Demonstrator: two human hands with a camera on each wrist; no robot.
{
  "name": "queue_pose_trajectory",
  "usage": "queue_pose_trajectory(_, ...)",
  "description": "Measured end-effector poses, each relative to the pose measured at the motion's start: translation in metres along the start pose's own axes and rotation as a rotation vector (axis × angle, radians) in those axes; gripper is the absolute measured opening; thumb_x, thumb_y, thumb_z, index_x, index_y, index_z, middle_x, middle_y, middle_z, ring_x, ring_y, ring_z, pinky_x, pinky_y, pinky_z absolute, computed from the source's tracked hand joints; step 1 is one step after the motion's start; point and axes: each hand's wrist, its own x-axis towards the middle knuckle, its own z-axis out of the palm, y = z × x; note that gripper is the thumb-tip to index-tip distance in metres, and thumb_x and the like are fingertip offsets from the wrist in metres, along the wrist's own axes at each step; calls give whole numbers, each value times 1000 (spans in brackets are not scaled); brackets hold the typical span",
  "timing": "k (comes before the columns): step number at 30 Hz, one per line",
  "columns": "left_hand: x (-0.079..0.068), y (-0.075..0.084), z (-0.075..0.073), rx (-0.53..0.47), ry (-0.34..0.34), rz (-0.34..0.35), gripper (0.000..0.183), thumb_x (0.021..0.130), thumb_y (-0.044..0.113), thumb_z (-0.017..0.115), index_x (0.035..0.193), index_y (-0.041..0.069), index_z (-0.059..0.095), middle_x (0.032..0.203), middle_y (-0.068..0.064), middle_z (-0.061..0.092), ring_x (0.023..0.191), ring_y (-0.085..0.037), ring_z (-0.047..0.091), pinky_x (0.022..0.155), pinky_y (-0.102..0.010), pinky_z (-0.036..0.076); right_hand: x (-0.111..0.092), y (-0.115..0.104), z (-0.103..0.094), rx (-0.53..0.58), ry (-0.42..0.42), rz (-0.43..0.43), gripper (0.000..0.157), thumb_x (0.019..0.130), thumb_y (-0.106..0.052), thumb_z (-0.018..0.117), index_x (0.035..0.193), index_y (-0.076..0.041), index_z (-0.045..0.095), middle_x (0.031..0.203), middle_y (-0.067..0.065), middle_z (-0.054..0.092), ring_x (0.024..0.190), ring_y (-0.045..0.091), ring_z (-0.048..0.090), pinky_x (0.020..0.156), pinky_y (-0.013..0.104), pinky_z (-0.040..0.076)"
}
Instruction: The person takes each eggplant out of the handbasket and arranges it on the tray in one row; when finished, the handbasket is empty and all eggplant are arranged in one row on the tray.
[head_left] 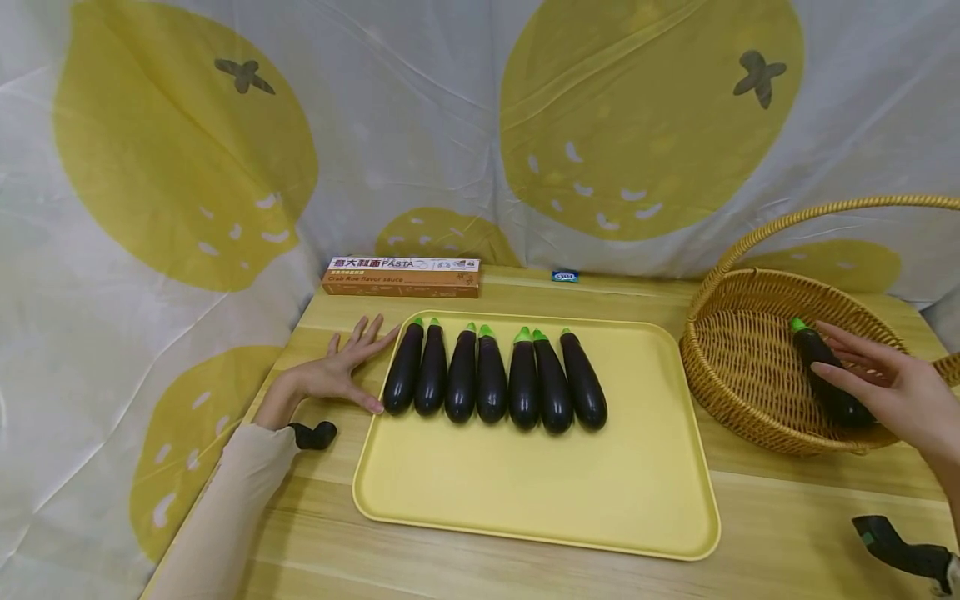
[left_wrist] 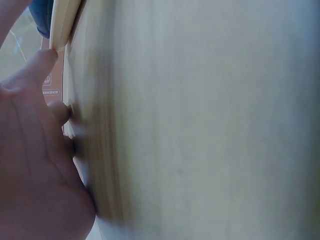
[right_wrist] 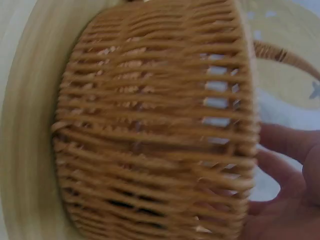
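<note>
Several dark purple eggplants (head_left: 491, 379) with green tops lie side by side on a yellow tray (head_left: 540, 500). Fingers spread, my left hand (head_left: 337, 367) is at the tray's left edge, its thumb tip by the leftmost eggplant (head_left: 403, 367); in the left wrist view the thumb (left_wrist: 37, 67) reaches the tray's rim. Over at the right, my right hand (head_left: 900, 392) reaches into a wicker basket (head_left: 738, 358) and holds another eggplant (head_left: 817, 358) there, thumb across it and fingers along its far side. The basket's wall hides that eggplant in the right wrist view.
Behind the tray stands a pasta box (head_left: 401, 279), and a small blue packet (head_left: 565, 276) lies near the cloth backdrop (head_left: 420, 125). The basket's tall handle (head_left: 795, 218) arches over it. Bare wooden table (head_left: 315, 533) shows in front of the tray.
</note>
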Motion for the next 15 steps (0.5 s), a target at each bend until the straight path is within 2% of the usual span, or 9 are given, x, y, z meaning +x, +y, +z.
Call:
queue_pose_trajectory(2,0,0,0,-1,-1,0,127,78,40,90,169,19,5,170,-19,-28,153,-43,-34,113,-75,-25,2,6,-1,-8,-22,45,66,109,-32,52,167,-23,19,170,24,22,137,58,40,96,71,40)
queue_pose_trajectory(3,0,0,0,-2,-1,1,127,78,40,90,168,18,5,170,-19,-28,153,-43,-35,113,-75,-25,3,8,-1,-3,-37,61,67,110,-32,50,167,-21,16,169,31,17,134,70,30,93,79,34)
queue_pose_trajectory(6,0,0,0,-1,0,1,127,78,40,90,168,18,5,170,-19,-28,153,-43,-35,113,-75,-25,7,12,-2,-18,-60,91,68,111,-31,47,166,-11,12,161,45,18,129,73,31,92,80,34)
queue_pose_trajectory(11,0,0,0,5,4,4,126,78,40,91,169,19,6,170,-20,-27,154,-44,-33,113,-76,-24,13,13,-2,-89,-87,136,68,112,-28,45,163,1,12,147,54,28,124,71,36,90,78,38)
queue_pose_trajectory(15,0,-1,-1,8,6,1,126,78,40,91,169,20,6,170,-20,-26,154,-45,-32,113,-76,-23,20,15,1,-132,-120,182,67,112,-26,45,159,9,13,138,56,33,120,70,38,89,75,42)
